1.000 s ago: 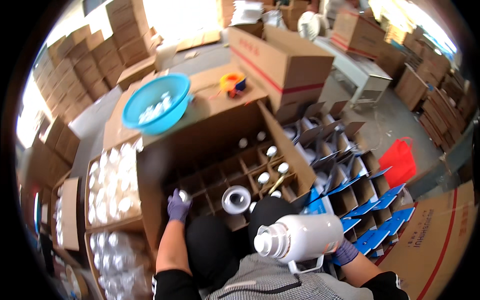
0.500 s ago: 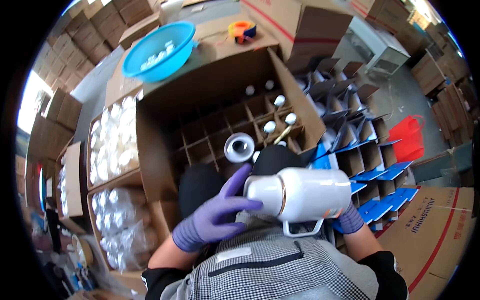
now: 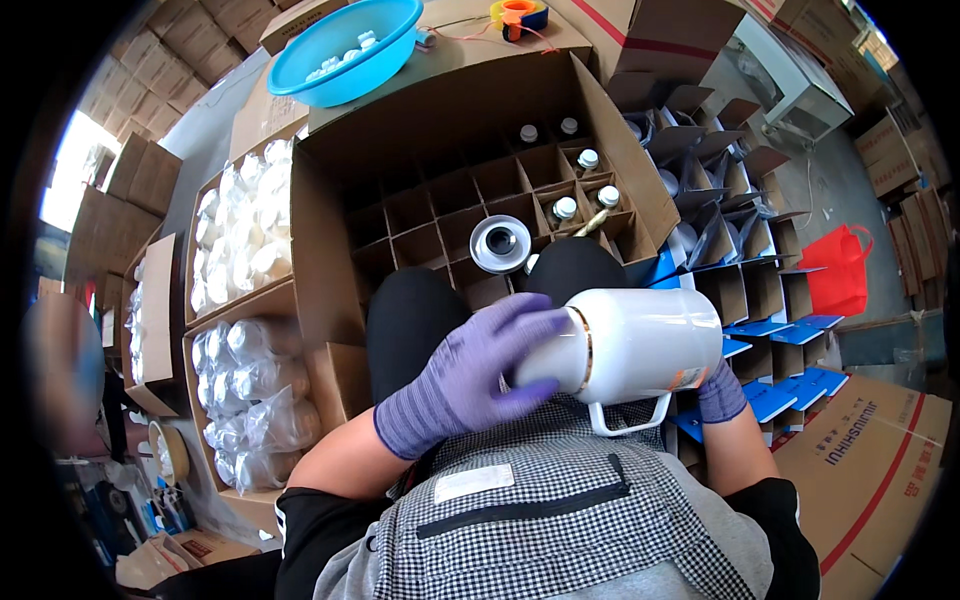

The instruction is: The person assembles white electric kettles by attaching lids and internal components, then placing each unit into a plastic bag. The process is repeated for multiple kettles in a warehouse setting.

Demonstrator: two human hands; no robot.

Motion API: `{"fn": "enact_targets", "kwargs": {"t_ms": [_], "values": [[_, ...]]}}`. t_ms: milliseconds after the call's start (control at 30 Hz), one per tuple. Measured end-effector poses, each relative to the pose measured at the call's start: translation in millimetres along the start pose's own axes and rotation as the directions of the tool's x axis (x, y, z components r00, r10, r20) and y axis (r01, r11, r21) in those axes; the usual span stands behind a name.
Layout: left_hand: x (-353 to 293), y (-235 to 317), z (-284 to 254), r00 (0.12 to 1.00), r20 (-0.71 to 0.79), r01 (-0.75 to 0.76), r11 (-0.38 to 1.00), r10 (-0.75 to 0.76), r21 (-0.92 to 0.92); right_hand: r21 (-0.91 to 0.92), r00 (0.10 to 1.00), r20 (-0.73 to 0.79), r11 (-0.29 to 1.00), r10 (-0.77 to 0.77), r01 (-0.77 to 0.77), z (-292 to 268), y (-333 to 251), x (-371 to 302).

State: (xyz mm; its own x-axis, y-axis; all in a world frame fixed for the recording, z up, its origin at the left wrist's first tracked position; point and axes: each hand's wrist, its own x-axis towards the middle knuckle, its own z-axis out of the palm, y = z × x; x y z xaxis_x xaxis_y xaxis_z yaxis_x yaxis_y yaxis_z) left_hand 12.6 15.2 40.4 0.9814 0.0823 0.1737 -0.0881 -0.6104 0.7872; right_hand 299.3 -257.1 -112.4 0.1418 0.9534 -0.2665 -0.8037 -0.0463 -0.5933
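Note:
Across my lap lies a white insulated jug [image 3: 655, 330] on its side, its loop handle [image 3: 640, 418] pointing toward me. A gold ring separates the body from a rounded white lid [image 3: 552, 362], and an orange label shows near the base. My left hand [image 3: 480, 375], in a purple knit glove, curls its fingers around the lid. My right hand [image 3: 722, 392], gloved alike, supports the base end; the jug hides most of its fingers. Beyond my knees, a white round part with a dark centre [image 3: 499, 243] sits on the cardboard dividers of an open carton [image 3: 330, 230].
Several white-capped bottles [image 3: 565, 208] stand in the carton's right cells. A blue basin [image 3: 345, 85] of small white pieces and tape rolls [image 3: 517, 18] are behind. Bagged white items [image 3: 250, 345] fill left boxes. Dividers with blue flaps [image 3: 770, 400] and a red bag [image 3: 838, 272] lie right.
My left hand has closed around the lid; its fingers were spread apart before. The jug has shifted slightly right in view. A blurred figure now appears at the left edge.

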Motion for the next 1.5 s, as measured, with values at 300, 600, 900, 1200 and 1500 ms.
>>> {"fn": "enact_targets", "kwargs": {"t_ms": [300,600,900,1200,1500], "values": [[-4.3,-3.2,4.3,0.951,-0.278,0.126,0.659,0.132,0.742,-0.63,0.947,0.284,0.774,0.152,0.065,128.8,-28.8,77.7],[-136.9,-81.8,-91.8,0.32,-0.665,0.048,0.713,-0.675,-0.7,-0.9,0.965,-0.014,0.416,0.263,-0.127,266.2,-93.7,286.9],[-200.9,-89.8,-53.3,0.243,-0.698,0.287,0.738,-0.673,-0.611,-0.528,0.984,-0.177,-0.84,-0.031,-0.121,99.5,101.8,345.9],[-148.4,-52.1,-65.1,0.561,-0.54,0.094,0.696,-0.628,-0.712,-0.721,0.996,-0.074,0.687,0.052,-0.089,181.7,-122.0,129.4],[-99.5,-17.6,-40.5,0.668,-0.398,0.297,0.715,-0.629,-0.633,-0.975,0.909,-0.073,-0.164,-0.41,-0.152,100.0,-3.7,29.2]]}}
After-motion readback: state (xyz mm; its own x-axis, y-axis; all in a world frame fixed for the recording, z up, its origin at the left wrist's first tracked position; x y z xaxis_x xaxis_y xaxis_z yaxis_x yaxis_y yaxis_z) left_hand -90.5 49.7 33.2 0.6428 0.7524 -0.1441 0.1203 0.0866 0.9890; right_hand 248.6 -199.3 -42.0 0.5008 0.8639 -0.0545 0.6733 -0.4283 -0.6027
